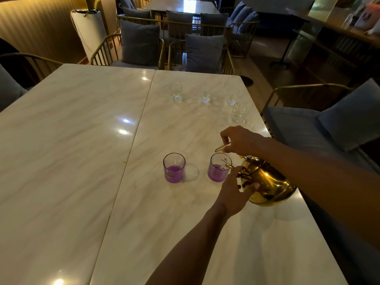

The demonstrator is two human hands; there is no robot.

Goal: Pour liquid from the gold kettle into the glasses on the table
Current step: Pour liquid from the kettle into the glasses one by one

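Both hands work at the right side of the pale marble-patterned surface point(82, 140). Reaching in from the bottom, the left hand point(232, 194) presses against the front of the shiny gold metal kettle point(267, 182), its thumb stretched across the kettle's body and its fingers reaching up by the spout; whether those fingers curl round anything cannot be told. Above it, the right hand point(240, 140) pinches the kettle's thin gold wire handle point(222, 147) between thumb and fingers, holding the kettle tilted to the left.

Going from the left, a purple-tinted straight-sided glass point(174, 167) stands upright on the surface with purple liquid in its lower part. Near it to the right stands a second purple-tinted glass with a small printed logo point(219, 167), also upright and partly filled. The kettle's spout tip point(229, 166) sits at this glass's right rim, and a thin clear stream shows inside the glass just below it.

Farther back on the surface, well apart from the purple pair, clear cut-base glasses point(176, 91) stand in a loose curve running right toward the surface's edge, the nearest of them just behind the right hand.

Beyond the surface are gold wire-frame chairs with grey cushions point(139, 42).
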